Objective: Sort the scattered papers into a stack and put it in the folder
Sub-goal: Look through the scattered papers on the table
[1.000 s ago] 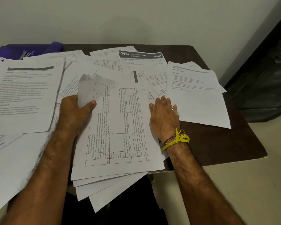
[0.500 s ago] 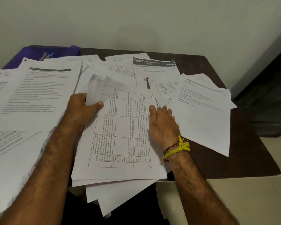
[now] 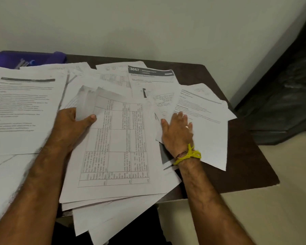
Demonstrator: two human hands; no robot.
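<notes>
While left hand [image 3: 72, 124] pinches table sheet [image 3: 117, 147] — right hand [image 3: 177, 133] flat.

Two hands: left [image 3: 72, 124], right [image 3: 177, 133]. One purple folder [image 3: 25, 59] at the counter's [image 3: 245, 174] far left corner. Loose papers [image 3: 117, 147] overlap beside it, too many to count. One yellow wrist thread [image 3: 189, 155].

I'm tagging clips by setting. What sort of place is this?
Probably a home or small office corner: a small dark wooden table pushed against a plain wall, strewn with printed papers, with a purple folder at its far left.
</notes>
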